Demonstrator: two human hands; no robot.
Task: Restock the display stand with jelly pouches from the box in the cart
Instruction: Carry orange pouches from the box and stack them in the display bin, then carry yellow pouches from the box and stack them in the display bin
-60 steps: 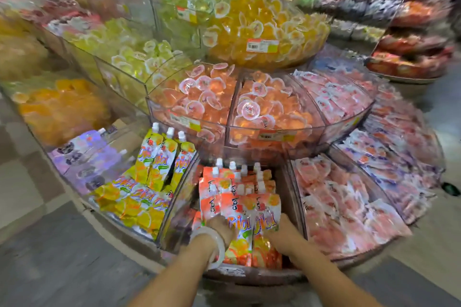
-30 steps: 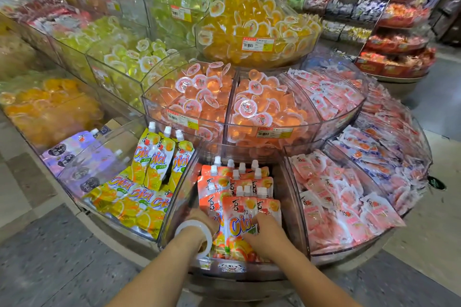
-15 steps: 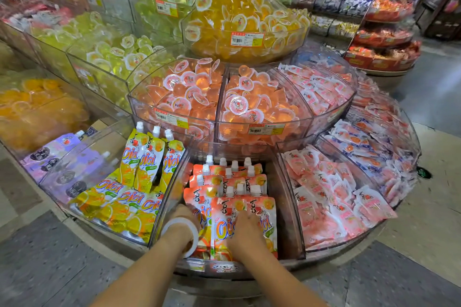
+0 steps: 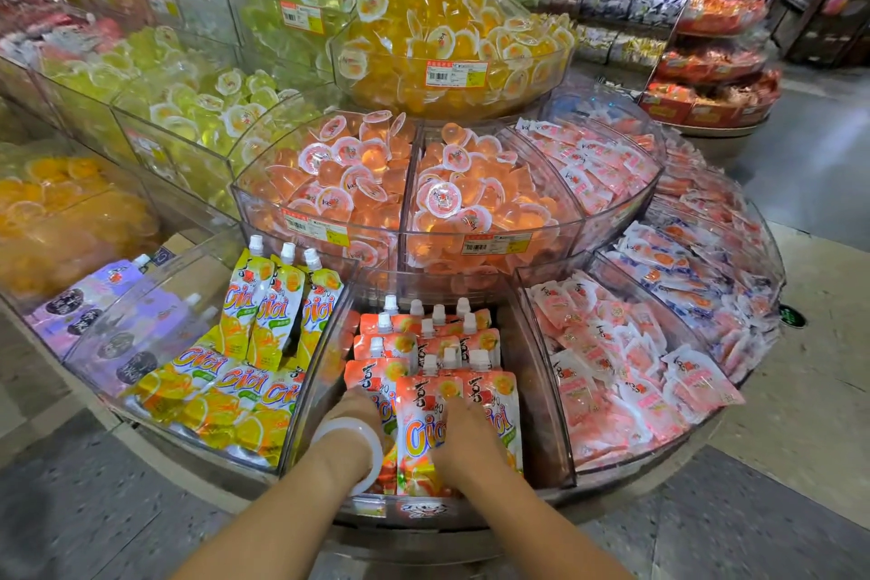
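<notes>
The orange jelly pouches (image 4: 438, 396) stand in rows in the middle clear compartment (image 4: 541, 391) of the display stand's lowest tier, white caps up; the front row leans toward the camera. The left hand (image 4: 360, 407) rests against the leftmost front pouch, fingers tucked behind or beside it, so whether they grip it cannot be told. A white bangle (image 4: 350, 443) circles that wrist. The right hand (image 4: 463, 436) lies flat on the face of the front pouches, fingers spread and pressing, not closed around any one. The lower halves of the front pouches are hidden by both hands and by the compartment's front wall.

Just left, a compartment holds yellow-orange pouches (image 4: 263, 344), three upright at the back, the others lying flat. Further left lie purple pouches (image 4: 108, 320), blurred. To the right are flat pink sachets (image 4: 626, 367). The tier above carries pink jelly cups (image 4: 376, 184), and the top bowl holds yellow jelly cups (image 4: 447, 38). Price labels are unreadable. The box and cart are out of view.

Compared with half a second ago, the hands sit in nearly the same spots on the front row; the camera has shifted only slightly.
</notes>
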